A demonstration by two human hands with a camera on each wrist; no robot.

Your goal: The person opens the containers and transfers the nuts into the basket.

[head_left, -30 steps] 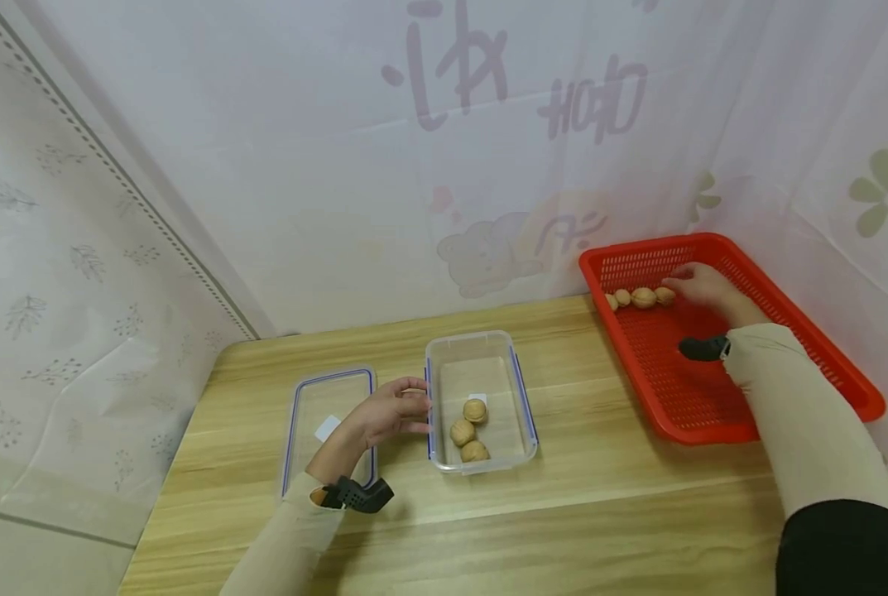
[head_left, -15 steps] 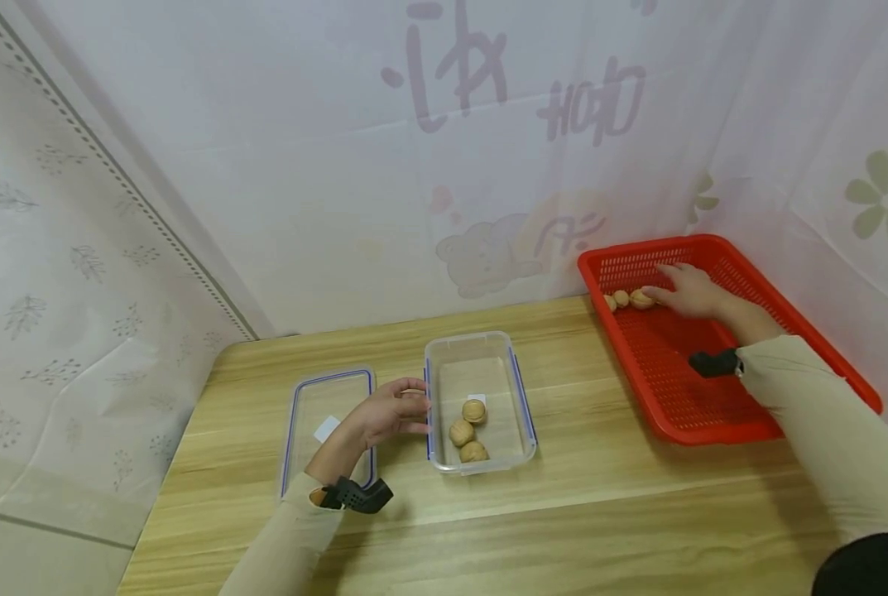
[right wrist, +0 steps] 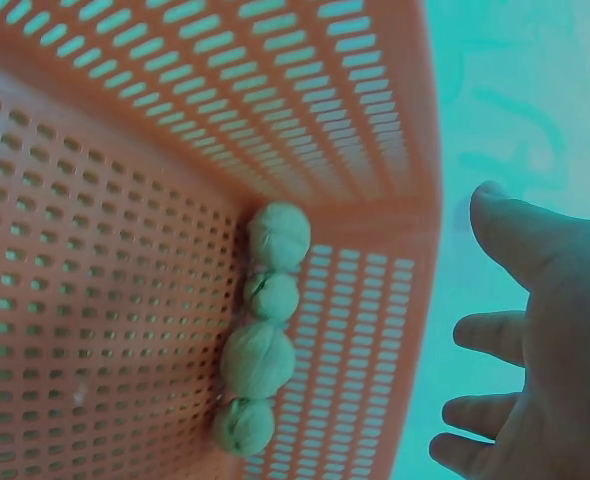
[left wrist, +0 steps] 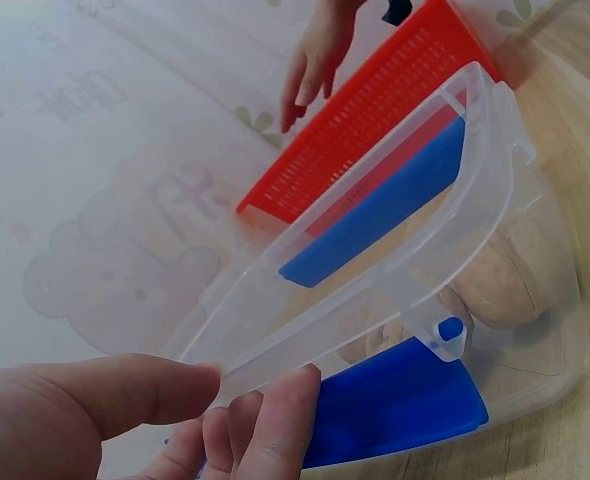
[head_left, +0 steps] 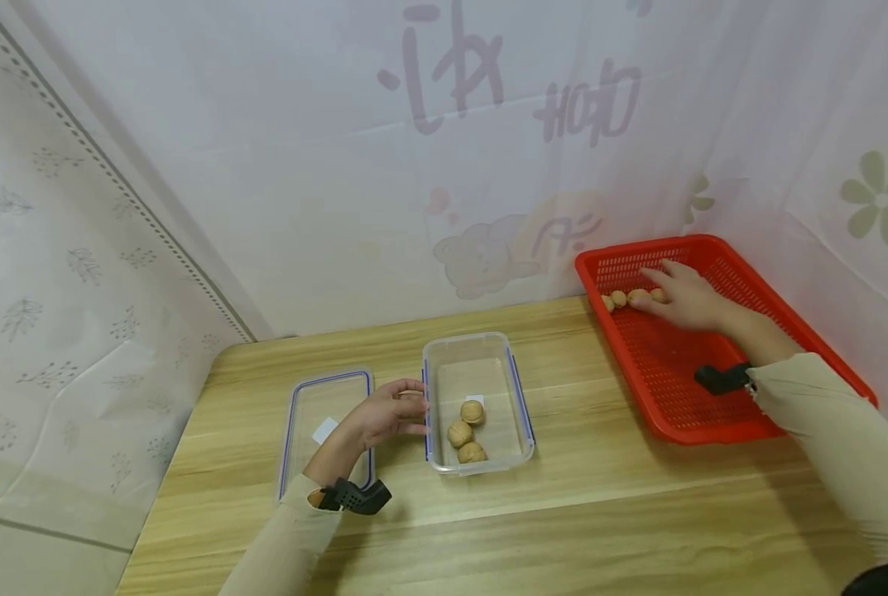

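The left hand (head_left: 390,414) rests its fingertips against the left side of a clear plastic container (head_left: 520,414) with blue side latches. Up close in the left wrist view, thumb (left wrist: 180,392) and fingers touch the rim and the blue latch (left wrist: 395,410). Inside the container, three walnuts (head_left: 460,433) lie near the front. The right hand (head_left: 685,302), fingers spread and holding nothing, is above a red plastic basket (head_left: 655,406). Several walnuts (right wrist: 258,360) line up along one end of that basket, partly behind the hand in the head view.
A clear lid (head_left: 339,379) with a blue seal lies on the wooden table (head_left: 533,530), left of the container and partly under the left arm. A printed curtain (head_left: 302,165) stands behind the table and along both sides.
From the row of walnuts, the right hand has drawn slightly back and spread its fingers over the basket. The left hand stays at the container.
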